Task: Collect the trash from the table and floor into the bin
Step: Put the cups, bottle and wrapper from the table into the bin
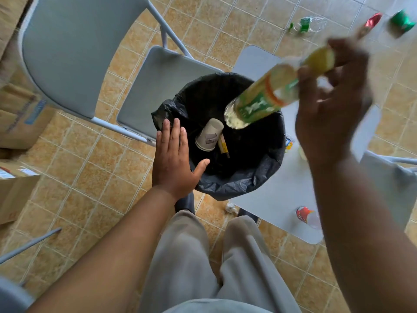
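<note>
A bin (237, 186) lined with a black bag stands on the floor in front of my legs. Inside it lie a paper cup (209, 135) and a small yellow-brown wrapper (223, 143). My right hand (331, 114) grips the cap end of a plastic bottle (261, 98) with a green and orange label. The bottle is tilted, base down, over the bin's opening, and both are motion-blurred. My left hand (172, 159) lies flat on the bin's left rim, holding nothing.
A grey table (282, 199) at right carries a red-labelled cup (304, 214), a crushed red can (372, 21) and a green can (404, 20). A clear bottle (306, 23) and a crumpled scrap (231, 207) lie on the tiles. A folding chair (67, 53) and cardboard boxes (20, 123) stand left.
</note>
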